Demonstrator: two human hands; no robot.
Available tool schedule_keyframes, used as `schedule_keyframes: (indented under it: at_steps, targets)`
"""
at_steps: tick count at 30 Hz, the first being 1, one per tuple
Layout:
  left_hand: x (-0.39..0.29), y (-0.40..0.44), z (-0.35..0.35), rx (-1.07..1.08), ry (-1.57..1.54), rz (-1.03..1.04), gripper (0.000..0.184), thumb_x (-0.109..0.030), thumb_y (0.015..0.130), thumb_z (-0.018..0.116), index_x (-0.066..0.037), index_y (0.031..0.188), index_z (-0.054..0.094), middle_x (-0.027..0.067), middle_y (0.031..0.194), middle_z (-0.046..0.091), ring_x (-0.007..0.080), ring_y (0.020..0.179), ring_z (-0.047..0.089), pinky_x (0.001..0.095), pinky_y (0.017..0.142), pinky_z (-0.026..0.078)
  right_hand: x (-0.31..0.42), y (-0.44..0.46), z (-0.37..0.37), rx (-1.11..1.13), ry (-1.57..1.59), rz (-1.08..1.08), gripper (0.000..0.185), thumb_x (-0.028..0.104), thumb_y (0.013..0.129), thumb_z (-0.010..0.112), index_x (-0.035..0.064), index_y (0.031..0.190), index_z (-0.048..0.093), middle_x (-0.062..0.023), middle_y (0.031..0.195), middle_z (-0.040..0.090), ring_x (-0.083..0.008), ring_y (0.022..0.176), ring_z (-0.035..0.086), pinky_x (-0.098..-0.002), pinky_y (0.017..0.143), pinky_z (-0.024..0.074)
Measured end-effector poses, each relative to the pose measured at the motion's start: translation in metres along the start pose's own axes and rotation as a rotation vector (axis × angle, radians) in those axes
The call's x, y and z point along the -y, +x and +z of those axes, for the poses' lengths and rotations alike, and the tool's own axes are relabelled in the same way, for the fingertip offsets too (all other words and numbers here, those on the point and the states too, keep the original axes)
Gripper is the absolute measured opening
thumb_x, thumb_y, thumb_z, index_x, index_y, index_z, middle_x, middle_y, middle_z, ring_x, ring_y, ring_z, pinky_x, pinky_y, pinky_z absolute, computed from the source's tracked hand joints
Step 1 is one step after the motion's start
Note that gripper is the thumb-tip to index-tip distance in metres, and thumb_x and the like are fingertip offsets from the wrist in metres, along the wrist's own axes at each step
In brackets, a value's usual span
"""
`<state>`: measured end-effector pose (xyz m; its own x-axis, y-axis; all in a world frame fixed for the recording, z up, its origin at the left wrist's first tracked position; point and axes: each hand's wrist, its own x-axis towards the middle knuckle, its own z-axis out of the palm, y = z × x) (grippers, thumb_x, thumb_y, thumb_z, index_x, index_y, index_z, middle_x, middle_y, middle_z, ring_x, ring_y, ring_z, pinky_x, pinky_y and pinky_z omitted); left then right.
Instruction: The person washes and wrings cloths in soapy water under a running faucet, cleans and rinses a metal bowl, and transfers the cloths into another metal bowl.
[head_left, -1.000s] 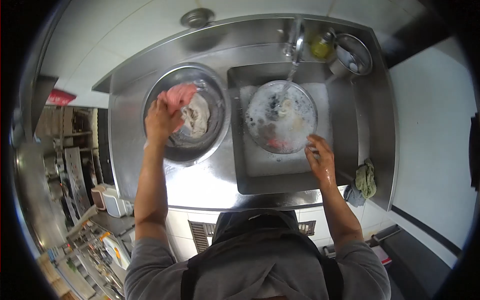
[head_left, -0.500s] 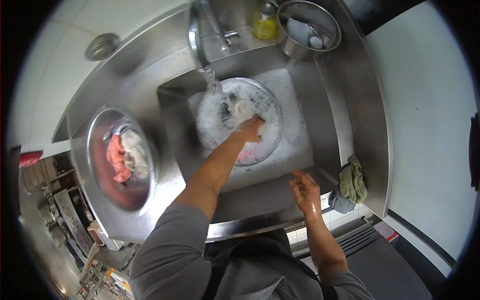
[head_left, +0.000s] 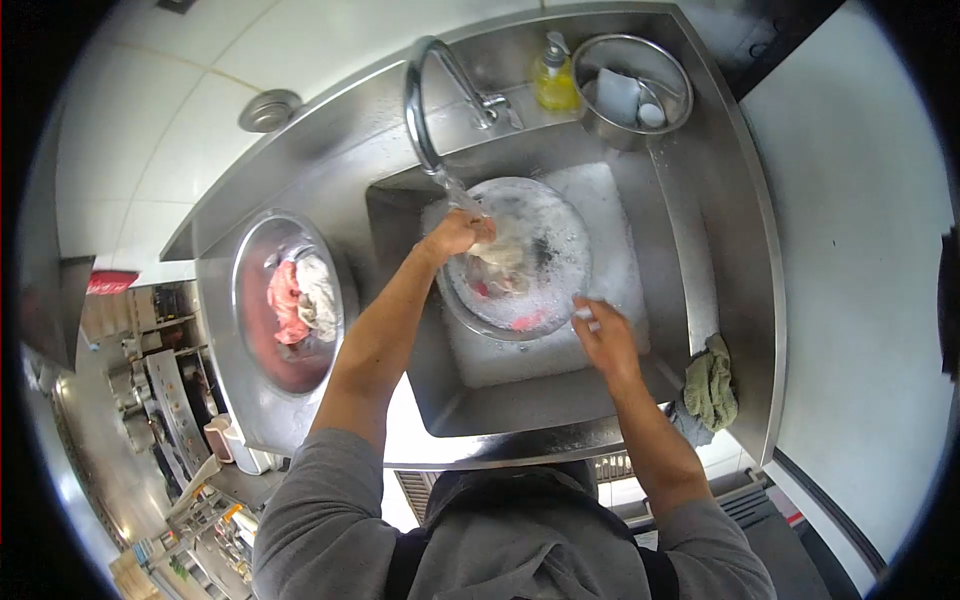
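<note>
Under the tap, a round metal bowl full of suds sits in the sink, placed, it seems, so that the running water drops straight into it. The left hand is over the bowl's far left part, right by the water, its fingers bent round a bunched pale cloth whose lower part meets the suds; that grip likely keeps it gathered, though blur hides how tight it is. The right hand is at the bowl's near right edge, fingers loosely curled and parted, with nothing seen held; whether a fingertip touches the rim I cannot tell, but the spot would suit steadying the bowl. Pink bits show among the suds near the front. To the left of the sink, a second metal bowl holds a red cloth and a grey-white cloth side by side, perhaps to keep them out of the suds. At the back, a soap bottle stands beside a metal pot, out of the hands' way
</note>
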<state>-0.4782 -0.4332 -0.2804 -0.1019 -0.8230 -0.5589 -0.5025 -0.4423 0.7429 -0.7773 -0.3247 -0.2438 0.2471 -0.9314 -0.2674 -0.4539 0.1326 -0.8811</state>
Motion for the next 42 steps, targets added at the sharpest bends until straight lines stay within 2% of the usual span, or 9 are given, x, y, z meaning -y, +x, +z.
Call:
schedule_keyframes:
  at_steps: [5, 12, 18, 24, 26, 31, 34, 37, 42]
  targets:
    - [-0.035, -0.037, -0.011, -0.102, -0.279, 0.175, 0.013, 0.005, 0.068, 0.063, -0.002, 0.079, 0.063, 0.0026, 0.078, 0.062, 0.0113, 0.073, 0.056, 0.0249, 0.067, 0.045, 0.062, 0.096, 0.057, -0.094, -0.039, -0.440, 0.032, 0.014, 0.078, 0.058, 0.0022, 0.108, 0.059, -0.0178, 0.107, 0.058, -0.0349, 0.097, 0.057, -0.0407, 0.087, 0.0444]
    - [-0.075, -0.102, -0.055, -0.290, -0.776, 0.438, 0.013, 0.008, 0.076, 0.061, -0.004, 0.081, 0.060, 0.0019, 0.079, 0.060, 0.0116, 0.075, 0.055, 0.0254, 0.071, 0.043, 0.064, 0.143, 0.093, 0.193, -0.054, -0.185, 0.022, 0.021, 0.078, 0.061, 0.0005, 0.087, 0.057, -0.0189, 0.087, 0.063, -0.0403, 0.085, 0.058, -0.0443, 0.077, 0.0456]
    - [-0.062, -0.102, -0.075, -0.407, -0.872, 0.472, 0.011, 0.005, 0.078, 0.061, -0.004, 0.084, 0.060, 0.0021, 0.082, 0.060, 0.0117, 0.077, 0.055, 0.0247, 0.073, 0.043, 0.089, 0.165, 0.075, -0.004, 0.452, -0.317, 0.014, 0.016, 0.084, 0.056, 0.0022, 0.082, 0.054, -0.0162, 0.073, 0.061, -0.0147, 0.067, 0.058, -0.0276, 0.062, 0.0441]
    - [-0.094, -0.088, -0.041, -0.334, -0.763, 0.411, 0.011, 0.008, 0.076, 0.060, -0.002, 0.081, 0.061, 0.0042, 0.078, 0.062, 0.0123, 0.070, 0.057, 0.0239, 0.068, 0.046, 0.119, 0.133, 0.091, 0.123, -0.082, -0.396, 0.051, 0.013, 0.074, 0.062, 0.0061, 0.122, 0.046, -0.0202, 0.108, 0.059, -0.0375, 0.100, 0.056, -0.0394, 0.084, 0.0462]
    - [-0.109, -0.091, -0.049, -0.492, -0.877, 0.310, 0.011, 0.009, 0.076, 0.060, -0.002, 0.078, 0.060, 0.0065, 0.077, 0.062, 0.0139, 0.071, 0.058, 0.0258, 0.067, 0.048, 0.094, 0.132, 0.108, 0.143, -0.073, -0.359, 0.068, 0.013, 0.069, 0.067, 0.0064, 0.131, 0.040, -0.0217, 0.112, 0.056, -0.0359, 0.105, 0.054, -0.0389, 0.088, 0.0449]
    - [-0.130, -0.114, -0.069, -0.502, -1.269, 0.461, 0.027, 0.009, 0.074, 0.059, -0.001, 0.098, 0.054, 0.0086, 0.089, 0.059, 0.0171, 0.081, 0.059, 0.0298, 0.071, 0.050, 0.071, 0.137, 0.124, 0.027, 0.078, -0.278, 0.049, 0.008, 0.073, 0.065, 0.0011, 0.119, 0.050, -0.0160, 0.106, 0.061, -0.0259, 0.097, 0.059, -0.0320, 0.085, 0.0450]
    - [-0.097, -0.101, -0.071, -0.635, -0.900, 0.489, 0.044, 0.007, 0.071, 0.061, 0.001, 0.113, 0.048, 0.0122, 0.107, 0.055, 0.0234, 0.100, 0.055, 0.0335, 0.085, 0.046, 0.088, 0.140, 0.116, -0.024, 0.409, -0.263, 0.037, 0.010, 0.077, 0.062, -0.0009, 0.112, 0.056, -0.0185, 0.099, 0.063, -0.0287, 0.087, 0.062, -0.0328, 0.079, 0.0462]
    - [-0.033, -0.081, -0.035, -0.225, -0.370, 0.366, 0.074, 0.007, 0.069, 0.060, -0.004, 0.136, 0.031, 0.0130, 0.132, 0.043, 0.0254, 0.124, 0.040, 0.0339, 0.098, 0.037, 0.103, 0.152, 0.094, -0.130, 0.371, -0.250, 0.029, 0.017, 0.081, 0.061, -0.0009, 0.104, 0.060, -0.0109, 0.089, 0.066, -0.0162, 0.081, 0.060, -0.0300, 0.073, 0.0463]
    - [0.000, -0.025, 0.015, -0.310, -0.502, 0.387, 0.034, -0.005, 0.080, 0.060, -0.004, 0.114, 0.056, 0.0104, 0.103, 0.062, 0.0160, 0.095, 0.059, 0.0291, 0.082, 0.046, 0.121, 0.155, 0.069, 0.042, 0.428, -0.091, 0.029, 0.023, 0.081, 0.062, -0.0014, 0.096, 0.063, -0.0082, 0.082, 0.065, -0.0132, 0.073, 0.058, -0.0306, 0.067, 0.0456]
